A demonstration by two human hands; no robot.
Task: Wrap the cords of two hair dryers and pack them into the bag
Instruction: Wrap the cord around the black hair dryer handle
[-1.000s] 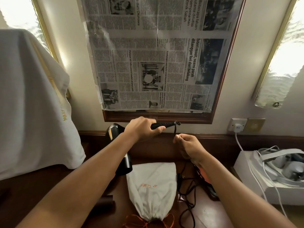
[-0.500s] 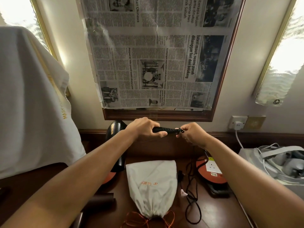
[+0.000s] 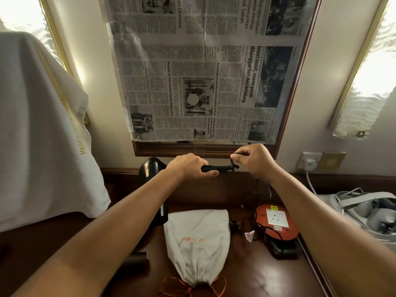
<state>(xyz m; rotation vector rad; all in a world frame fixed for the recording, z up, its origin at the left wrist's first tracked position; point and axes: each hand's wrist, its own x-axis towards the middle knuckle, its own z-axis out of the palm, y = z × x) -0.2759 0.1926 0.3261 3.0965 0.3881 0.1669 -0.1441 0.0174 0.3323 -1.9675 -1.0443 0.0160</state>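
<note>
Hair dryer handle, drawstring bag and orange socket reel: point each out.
hair dryer handle [image 3: 222,168], head view, cord-wrapped stretch.
drawstring bag [image 3: 199,249], head view, middle of cloth.
orange socket reel [image 3: 260,213], head view, orange top face.

Glossy dark wood table [image 3: 267,275]; matt white cloth bag [image 3: 197,243]; newspaper [image 3: 203,71] paper.

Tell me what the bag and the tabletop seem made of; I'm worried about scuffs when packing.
The bag looks like soft off-white woven cloth, matte: it creases and gathers at its orange drawstring. The tabletop looks like dark polished wood or veneer: it shows grain and glossy reflections.
</note>
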